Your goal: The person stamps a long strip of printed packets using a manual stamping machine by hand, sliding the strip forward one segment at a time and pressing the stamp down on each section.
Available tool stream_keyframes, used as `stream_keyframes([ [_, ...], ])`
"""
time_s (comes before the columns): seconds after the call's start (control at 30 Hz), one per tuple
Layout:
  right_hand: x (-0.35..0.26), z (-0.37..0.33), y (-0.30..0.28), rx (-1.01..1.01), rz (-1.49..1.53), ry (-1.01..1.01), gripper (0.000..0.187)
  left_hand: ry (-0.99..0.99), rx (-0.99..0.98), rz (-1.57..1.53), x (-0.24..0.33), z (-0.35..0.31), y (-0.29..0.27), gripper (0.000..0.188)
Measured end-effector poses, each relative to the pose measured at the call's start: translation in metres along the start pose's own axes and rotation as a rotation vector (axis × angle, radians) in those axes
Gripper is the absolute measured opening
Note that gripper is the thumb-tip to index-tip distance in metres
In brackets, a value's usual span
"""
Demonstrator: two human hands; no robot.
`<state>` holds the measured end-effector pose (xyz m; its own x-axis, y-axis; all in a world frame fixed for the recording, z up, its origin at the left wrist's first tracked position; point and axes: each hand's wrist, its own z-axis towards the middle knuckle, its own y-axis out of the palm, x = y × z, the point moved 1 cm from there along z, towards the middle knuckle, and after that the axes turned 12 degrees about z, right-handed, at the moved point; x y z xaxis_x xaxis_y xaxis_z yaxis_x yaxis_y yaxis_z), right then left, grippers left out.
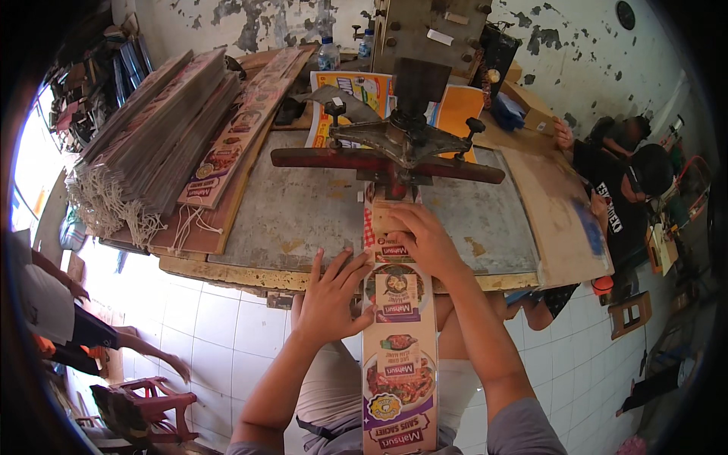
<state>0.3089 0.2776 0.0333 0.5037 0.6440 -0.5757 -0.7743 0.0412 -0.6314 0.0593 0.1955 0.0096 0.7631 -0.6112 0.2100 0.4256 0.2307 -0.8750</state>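
Long printed strip (400, 341) running from the frame's centre to its lower edge
Left hand (331, 303) spreads its fingers wide at the strip's left edge; right hand (429, 244) bends its fingers near the upper end, grip unclear, below the metal press (409, 148)

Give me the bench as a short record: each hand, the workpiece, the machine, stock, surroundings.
Left hand: left hand, fingers spread, at the left edge of the printed strip
Right hand: right hand, fingers bent over the strip's far part; exact grip unclear
Workpiece: long, running from near the press over the table's near edge toward the person
Machine: dark metal, with a reddish crossbar
Stock: strip bundle with white strings, on the table's left
Surroundings: person in black shirt at right; reddish stool lower left
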Motion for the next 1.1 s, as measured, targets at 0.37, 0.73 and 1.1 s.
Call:
stream_keyframes([
  [0.37, -0.003, 0.002, 0.000, 0.083, 0.008, -0.048, 0.040, 0.001, -0.005, 0.001, -0.001, -0.001, 0.002, 0.072],
  [0.73, 0.006, -0.001, 0.005, 0.144, 0.102, 0.062, 0.037, 0.001, -0.003, 0.007, -0.001, -0.001, 0.002, 0.071],
  [1.1, -0.007, -0.001, -0.002, 0.193, -0.143, -0.111, 0.038, 0.004, -0.029, 0.016, -0.001, -0.001, 0.000, 0.071],
])
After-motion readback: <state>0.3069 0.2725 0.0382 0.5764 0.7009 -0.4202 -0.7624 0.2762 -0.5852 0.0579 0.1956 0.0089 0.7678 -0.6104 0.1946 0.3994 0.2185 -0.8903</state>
